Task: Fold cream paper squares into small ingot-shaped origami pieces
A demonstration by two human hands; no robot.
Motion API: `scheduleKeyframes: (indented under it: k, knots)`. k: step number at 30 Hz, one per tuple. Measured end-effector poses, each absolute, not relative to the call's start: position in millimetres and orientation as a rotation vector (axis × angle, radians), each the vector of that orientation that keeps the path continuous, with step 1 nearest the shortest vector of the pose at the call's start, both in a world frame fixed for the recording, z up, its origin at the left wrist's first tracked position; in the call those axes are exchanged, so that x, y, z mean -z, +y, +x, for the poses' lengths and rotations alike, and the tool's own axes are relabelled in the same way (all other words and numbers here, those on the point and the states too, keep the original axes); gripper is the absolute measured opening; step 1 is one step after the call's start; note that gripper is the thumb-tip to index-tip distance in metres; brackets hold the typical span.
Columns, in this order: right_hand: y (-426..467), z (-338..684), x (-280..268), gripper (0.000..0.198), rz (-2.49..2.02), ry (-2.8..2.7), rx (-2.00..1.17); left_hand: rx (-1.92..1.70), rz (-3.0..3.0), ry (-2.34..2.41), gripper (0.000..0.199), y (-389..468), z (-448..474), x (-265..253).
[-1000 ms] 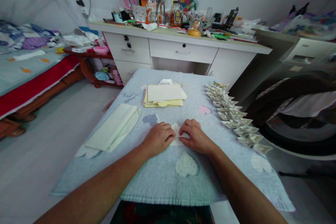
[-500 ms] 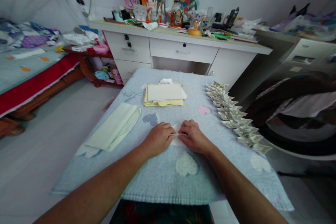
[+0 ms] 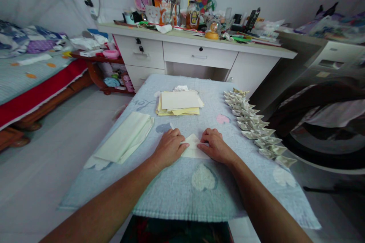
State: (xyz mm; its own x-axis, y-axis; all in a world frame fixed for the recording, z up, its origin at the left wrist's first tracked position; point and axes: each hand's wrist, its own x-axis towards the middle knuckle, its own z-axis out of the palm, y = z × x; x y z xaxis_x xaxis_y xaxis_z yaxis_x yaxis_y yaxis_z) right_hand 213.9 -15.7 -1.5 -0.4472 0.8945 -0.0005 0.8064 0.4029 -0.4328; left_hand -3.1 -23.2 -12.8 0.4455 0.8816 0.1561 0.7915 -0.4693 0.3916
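Observation:
A small sheet of pale paper point(image 3: 194, 151), folded to a point at its far side, lies on the cloth-covered table between my hands. My left hand point(image 3: 170, 145) pinches its left edge, thumb toward the middle. At the right edge, my right hand point(image 3: 214, 145) grips the paper with curled fingers. Beyond them sits a stack of cream and yellow paper point(image 3: 181, 100). To the left lies a folded pale green sheet point(image 3: 125, 136). A row of folded paper pieces with pointed ends point(image 3: 253, 125) runs along the table's right side.
The table bears a blue patterned cloth point(image 3: 171, 197). Behind it stands a white desk point(image 3: 199, 55) crowded with jars, bags and small items. A bed point(image 3: 31, 83) is at the left, a front-loading washing machine point(image 3: 327, 60) at the right. Crumpled white tissue point(image 3: 181, 88) lies behind the paper stack.
My hands have moved apart along the paper, left hand to the left and right hand to the right. More of the paper and its pointed fold now shows between them.

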Motion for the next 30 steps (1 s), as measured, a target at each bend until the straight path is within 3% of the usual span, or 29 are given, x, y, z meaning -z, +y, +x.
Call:
scheduleKeyframes:
  k: [18,23,26,30]
  knots:
    - [-11.7,226.5,-7.3,0.017,-1.678,-2.392,-0.602,-0.477,2.360,1.626,0.012,-22.5,-10.3,14.8]
    - [-14.4,223.2,-12.0,0.015,-1.659,-2.386,-0.523,-0.526,2.408,1.386,0.016,-19.9,-9.1,9.9]
    - [-16.3,216.8,-13.1,0.004,-1.530,-2.512,-0.479,-0.432,2.421,1.267,0.020,-17.0,-10.7,8.4]
    - [-17.4,209.9,-13.0,0.019,-1.373,-2.658,-0.533,-0.417,2.398,1.258,0.023,-14.2,-16.2,7.4]
